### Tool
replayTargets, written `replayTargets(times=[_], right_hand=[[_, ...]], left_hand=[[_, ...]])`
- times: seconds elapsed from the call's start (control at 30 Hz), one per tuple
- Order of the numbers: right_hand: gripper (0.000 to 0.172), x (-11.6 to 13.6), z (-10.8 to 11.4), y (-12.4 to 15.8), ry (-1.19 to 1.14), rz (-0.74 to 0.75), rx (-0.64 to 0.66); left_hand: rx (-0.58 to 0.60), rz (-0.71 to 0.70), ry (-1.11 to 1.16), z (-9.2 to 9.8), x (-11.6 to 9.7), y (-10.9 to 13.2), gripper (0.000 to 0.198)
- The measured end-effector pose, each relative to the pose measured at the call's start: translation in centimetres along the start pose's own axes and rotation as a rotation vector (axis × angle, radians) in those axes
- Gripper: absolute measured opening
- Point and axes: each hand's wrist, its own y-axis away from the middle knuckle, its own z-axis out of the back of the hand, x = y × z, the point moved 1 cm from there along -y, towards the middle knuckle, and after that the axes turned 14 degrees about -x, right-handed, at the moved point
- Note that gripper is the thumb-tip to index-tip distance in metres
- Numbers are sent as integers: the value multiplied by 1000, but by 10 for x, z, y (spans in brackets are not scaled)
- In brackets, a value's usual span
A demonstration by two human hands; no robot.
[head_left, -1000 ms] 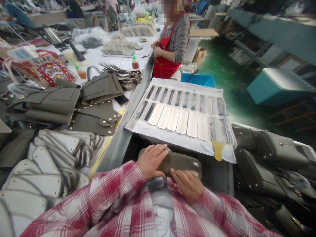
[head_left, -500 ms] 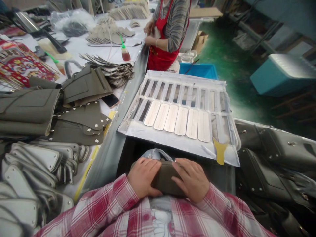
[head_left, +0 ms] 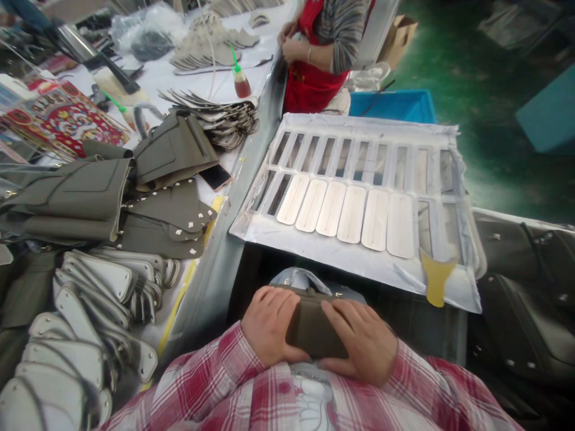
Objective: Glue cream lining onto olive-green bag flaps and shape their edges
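Observation:
Close to my belly, an olive-grey leather bag (head_left: 313, 328) sits between my two hands. My left hand (head_left: 272, 323) wraps its left end, fingers over the far edge and thumb along the near side. Around the right end curls my right hand (head_left: 363, 340), its thumb at the near lower edge. A pale, shiny curved piece (head_left: 299, 276) shows just beyond the bag; its kind is unclear. Past that lies a white slotted board (head_left: 359, 251) carrying several cream oblong pieces (head_left: 351, 212). A yellow scraper-shaped piece (head_left: 436, 280) rests at its near right corner.
On the left table are stacked grey parts (head_left: 101, 281), olive leather panels (head_left: 63, 200), a phone (head_left: 215, 176) and a glue bottle (head_left: 241, 84). A co-worker in a red apron (head_left: 309, 84) stands beyond the board. Dark bags (head_left: 516, 317) are piled at right; a blue bin (head_left: 399, 106) stands behind.
The view has turned left, so the board and tables sit further right in the picture. My right thumb has slid down to the bag's near edge. Both hands still hold the bag.

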Motion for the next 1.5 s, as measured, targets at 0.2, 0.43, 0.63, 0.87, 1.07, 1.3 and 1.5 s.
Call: replayTargets(times=[0.2, 0.43, 0.63, 0.87, 1.07, 1.3, 1.5], right_hand=[[67, 5, -5, 4, -12, -52, -68], [70, 3, -5, 7, 24, -17, -62], [75, 3, -4, -1, 107, 119, -74], [79, 9, -5, -2, 180, 146, -110], [81, 23, -9, -6, 201, 127, -74], [81, 40, -17, -19, 181, 132, -77], [77, 40, -19, -19, 158, 107, -60]], left_hand=[[-76, -58, 3, -1, -1, 2, 80], [26, 229, 126, 24, 33, 30, 103], [-89, 703, 223, 47, 33, 47, 36], [-77, 949, 404, 46, 24, 43, 20], [80, 825, 264, 48, 34, 29, 37], [42, 565, 126, 49, 10, 15, 31], [104, 563, 251, 48, 5, 13, 33]])
